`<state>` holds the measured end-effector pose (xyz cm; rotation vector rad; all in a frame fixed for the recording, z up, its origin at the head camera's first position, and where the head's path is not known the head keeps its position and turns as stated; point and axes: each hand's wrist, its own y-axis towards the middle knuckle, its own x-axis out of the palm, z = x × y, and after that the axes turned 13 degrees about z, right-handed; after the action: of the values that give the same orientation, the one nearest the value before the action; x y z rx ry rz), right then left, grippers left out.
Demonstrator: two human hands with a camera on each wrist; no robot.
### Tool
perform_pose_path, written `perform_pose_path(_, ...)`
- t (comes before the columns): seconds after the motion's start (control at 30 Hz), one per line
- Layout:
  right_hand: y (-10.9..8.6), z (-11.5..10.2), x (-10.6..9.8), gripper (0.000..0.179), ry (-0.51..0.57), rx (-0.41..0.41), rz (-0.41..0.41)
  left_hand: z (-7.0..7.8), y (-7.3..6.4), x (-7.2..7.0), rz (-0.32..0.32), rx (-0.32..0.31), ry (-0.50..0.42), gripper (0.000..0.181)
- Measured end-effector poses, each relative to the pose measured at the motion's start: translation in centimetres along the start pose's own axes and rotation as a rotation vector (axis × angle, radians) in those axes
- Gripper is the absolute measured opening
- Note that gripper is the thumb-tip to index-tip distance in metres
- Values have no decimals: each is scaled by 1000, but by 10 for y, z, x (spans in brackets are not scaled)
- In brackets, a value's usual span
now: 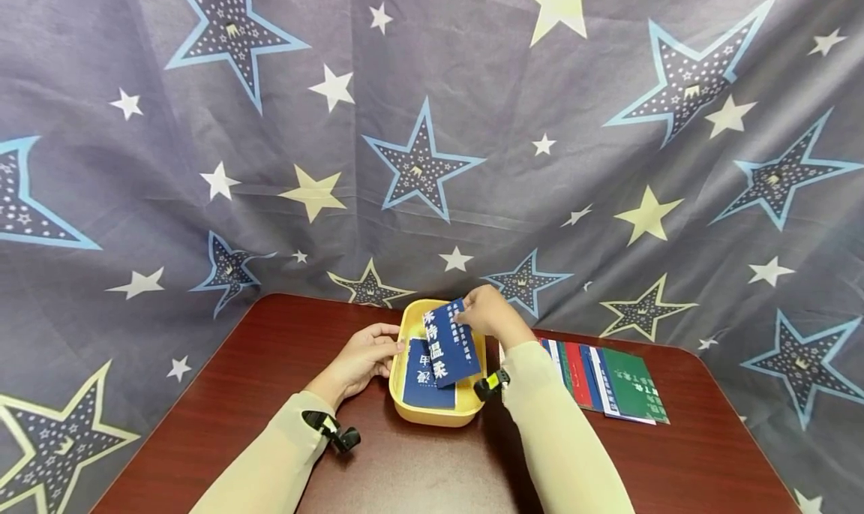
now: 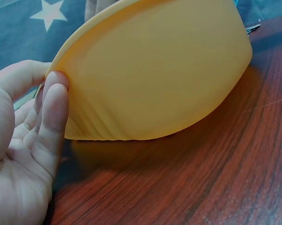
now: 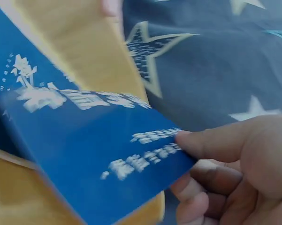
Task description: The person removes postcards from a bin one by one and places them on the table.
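Observation:
A yellow plastic box [image 1: 435, 418] with rounded corners stands on the table. My left hand [image 1: 364, 360] grips its left rim; in the left wrist view the fingers [image 2: 51, 108] pinch the edge against the box's outer wall. Over the box, my right hand [image 1: 491, 315] holds a blue card [image 1: 451, 345] with white characters, tilted. The right wrist view shows thumb and fingers pinching this card at one corner. Beneath it, another blue card [image 1: 429, 395] with white writing lies in the box, partly covered by the held one.
Right of the box, several cards in green, red, blue and white lie overlapped in a row, with a green card [image 1: 631, 386] at the right end. The reddish-brown table [image 1: 270, 349] meets a grey star-patterned cloth [image 1: 418, 251] behind it. Both sleeves carry a black wrist camera.

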<state>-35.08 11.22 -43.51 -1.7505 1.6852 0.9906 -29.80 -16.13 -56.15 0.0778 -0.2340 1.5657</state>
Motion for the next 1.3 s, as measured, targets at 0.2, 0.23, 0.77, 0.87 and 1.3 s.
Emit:
perform_pose_path(0.2, -22, 24, -25, 21, 259, 19, 71, -1, 2, 2, -6, -4, 8, 55)
perform_pose_path(0.23, -24, 28, -29, 24, 291, 20, 80, -1, 2, 2, -5, -3, 9, 55)
perform_pose_path(0.77, -54, 83, -77, 37, 133, 11, 340, -3, 2, 3, -6, -2, 28, 57)
perform_pose_path(0.87, -55, 93, -84, 35, 127, 16, 349, -4, 2, 3, -3, -1, 25, 56)
perform_pose_path(1.3, -63, 157, -135, 44, -38, 164, 531, 2, -1, 1, 24, -13, 29, 53)
